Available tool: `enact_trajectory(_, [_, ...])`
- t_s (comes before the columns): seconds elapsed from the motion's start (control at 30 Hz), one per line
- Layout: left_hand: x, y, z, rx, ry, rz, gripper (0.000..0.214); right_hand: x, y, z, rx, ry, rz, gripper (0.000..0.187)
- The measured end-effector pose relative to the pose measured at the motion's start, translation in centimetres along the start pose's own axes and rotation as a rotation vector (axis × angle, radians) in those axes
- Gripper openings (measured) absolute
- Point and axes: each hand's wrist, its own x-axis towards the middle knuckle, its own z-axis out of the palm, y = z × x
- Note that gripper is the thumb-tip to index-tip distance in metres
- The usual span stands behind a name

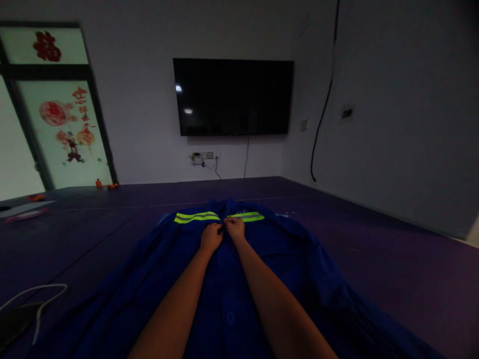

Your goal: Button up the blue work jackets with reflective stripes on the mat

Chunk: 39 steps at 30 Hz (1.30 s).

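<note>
A dark blue work jacket [277, 259] lies spread out before me, its collar at the far end and its sleeves reaching down both sides. Across its chest runs a yellow-green reflective strip [196, 217], broken at the front placket. My left hand [212, 236] is closed on the placket edge just below the strip. Close beside it, my right hand [235, 228] pinches the same front edge, fingertips nearly touching the left ones. Whether a button sits between the fingers is too small and dark to see.
The jacket rests on a purple floor [374, 239]. A white cable [52, 285] and a dark object lie at lower left. Small orange items [99, 183] are near the glass door [56, 129]. A television [234, 97] hangs on the far wall; a black cable [325, 109] dangles at right.
</note>
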Motion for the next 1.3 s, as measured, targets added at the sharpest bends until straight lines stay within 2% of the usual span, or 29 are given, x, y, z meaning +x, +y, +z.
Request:
enact_trajectory(0.13, [0.0,0.0,0.0,-0.109,0.068,-0.021,0.02,0.0,-0.4,-0.1,0.058,0.034,0.015,0.028])
enact_trajectory(0.3, [0.1,-0.4,0.2,-0.172,0.085,-0.075,0.017,0.1,-1.0,-0.4,0.341,0.16,0.072,0.031])
enact_trajectory(0.37, [0.1,-0.5,0.3,-0.166,0.081,-0.099,0.011,0.1,-1.3,-0.3,0.434,0.16,0.064,0.03])
enact_trajectory(0.47, [0.3,-0.7,0.4,-0.149,0.084,-0.136,0.02,-0.1,-1.5,-0.1,0.518,0.11,0.041,0.03])
enact_trajectory(0.53, [0.4,-0.9,0.5,-0.16,0.093,-0.143,0.026,-0.2,-1.6,0.0,0.474,0.089,0.015,0.028])
enact_trajectory(0.67, [0.6,-1.2,0.6,-0.201,0.101,-0.149,0.033,-0.3,-1.5,-0.2,0.184,0.112,-0.055,0.023])
enact_trajectory(0.77, [0.5,-1.5,0.6,-0.234,0.099,-0.149,0.042,-0.2,-1.3,-0.5,0.004,0.101,-0.049,0.024])
enact_trajectory(0.9, [0.1,-1.7,0.5,-0.259,0.087,-0.147,0.052,-0.4,-1.0,-0.8,-0.163,-0.087,-0.03,0.024])
enact_trajectory(0.97, [-0.2,-1.7,0.4,-0.263,0.086,-0.15,0.053,-0.7,-1.0,-0.9,-0.188,-0.185,-0.032,0.018])
enact_trajectory(1.1, [-1.0,-1.4,0.1,-0.263,0.086,-0.16,0.051,-2.0,-1.2,-1.4,-0.171,-0.288,-0.047,0.014])
enact_trajectory(1.3, [-3.1,-0.7,-0.8,-0.267,0.075,-0.158,0.027,-4.3,-2.1,-2.3,-0.148,-0.349,-0.089,0.022])
